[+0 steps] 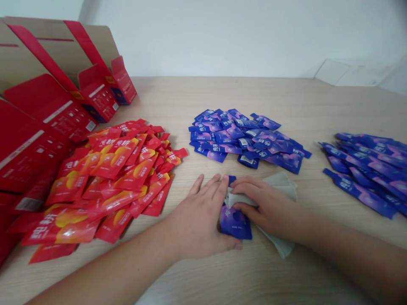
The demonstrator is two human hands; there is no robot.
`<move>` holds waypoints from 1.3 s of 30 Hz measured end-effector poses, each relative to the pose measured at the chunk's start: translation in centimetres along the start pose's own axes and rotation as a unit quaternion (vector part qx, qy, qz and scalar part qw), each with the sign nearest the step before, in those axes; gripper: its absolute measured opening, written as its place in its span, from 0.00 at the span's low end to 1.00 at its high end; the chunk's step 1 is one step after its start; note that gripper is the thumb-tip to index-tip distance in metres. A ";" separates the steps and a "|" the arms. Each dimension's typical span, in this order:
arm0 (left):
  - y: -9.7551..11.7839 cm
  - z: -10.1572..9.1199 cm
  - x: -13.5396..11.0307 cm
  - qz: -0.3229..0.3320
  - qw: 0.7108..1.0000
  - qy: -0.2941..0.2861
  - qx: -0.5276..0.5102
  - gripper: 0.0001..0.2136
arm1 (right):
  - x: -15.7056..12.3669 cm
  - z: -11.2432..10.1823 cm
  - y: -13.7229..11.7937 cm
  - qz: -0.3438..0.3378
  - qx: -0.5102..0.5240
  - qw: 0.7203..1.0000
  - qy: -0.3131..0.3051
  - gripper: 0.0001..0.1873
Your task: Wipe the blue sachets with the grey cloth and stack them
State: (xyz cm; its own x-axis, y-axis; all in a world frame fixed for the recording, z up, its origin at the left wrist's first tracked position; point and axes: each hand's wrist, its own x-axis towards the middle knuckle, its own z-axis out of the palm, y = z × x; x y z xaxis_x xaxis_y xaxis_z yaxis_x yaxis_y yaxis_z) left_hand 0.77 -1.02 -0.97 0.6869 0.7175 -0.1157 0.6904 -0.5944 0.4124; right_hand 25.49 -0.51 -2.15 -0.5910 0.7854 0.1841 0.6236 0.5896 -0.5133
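My left hand (pixel 199 218) lies on the wooden table (pixel 222 97), fingers stretched flat and thumb pressed against a blue sachet (pixel 235 222) that it holds down. My right hand (pixel 267 207) is curled over a pale cloth (pixel 281 182), pinching it against the top of the same sachet. The sachet lies between both hands near the table's front middle.
A pile of red sachets (pixel 111 178) spreads to the left. A pile of blue sachets (pixel 248 140) sits behind the hands, and another row of blue sachets (pixel 365 169) lies at the right. Red cardboard boxes (pixel 47 110) stand at the far left.
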 end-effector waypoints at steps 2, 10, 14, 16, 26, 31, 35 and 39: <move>0.0 0.1 -0.1 0.001 1.000 0.007 -0.002 0.66 | 0.3 -0.1 -0.2 -0.014 0.008 1.000 -0.024 0.11; 0.0 0.2 -0.2 0.003 1.000 0.031 0.004 0.60 | 1.7 -0.8 1.5 -0.014 -0.048 0.999 -0.006 0.13; 0.3 0.1 -0.1 -0.004 0.999 0.036 0.007 0.59 | 1.0 -1.3 1.4 -0.041 -0.063 0.997 0.035 0.15; 0.4 0.0 0.0 -0.014 0.999 0.035 0.009 0.60 | 0.5 -1.8 0.2 -0.081 -0.018 0.997 0.009 0.15; 0.2 -0.5 -0.1 0.004 0.999 0.034 0.031 0.59 | 0.1 -2.2 -2.5 -0.096 0.138 0.973 -0.156 0.15; 0.4 -0.4 -0.1 -0.008 0.999 0.028 0.027 0.60 | 0.1 -1.8 -1.8 -0.088 0.104 0.981 -0.137 0.14; 0.5 -0.6 -0.1 -0.023 0.999 0.020 0.014 0.61 | 0.8 -1.6 0.2 -0.065 0.025 0.996 -0.062 0.13; 0.4 -0.6 0.0 -0.024 0.999 0.022 0.012 0.60 | 1.6 -1.6 3.0 -0.008 -0.054 0.998 0.022 0.13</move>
State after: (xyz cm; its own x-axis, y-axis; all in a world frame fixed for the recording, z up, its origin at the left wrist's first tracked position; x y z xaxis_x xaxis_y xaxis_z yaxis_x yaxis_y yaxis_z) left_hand 0.90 -1.09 -0.23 0.6426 0.7604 -0.0946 0.7277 -0.5669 0.3862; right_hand 27.26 2.79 -2.11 -0.5789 0.7824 0.2298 0.6675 0.6165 -0.4174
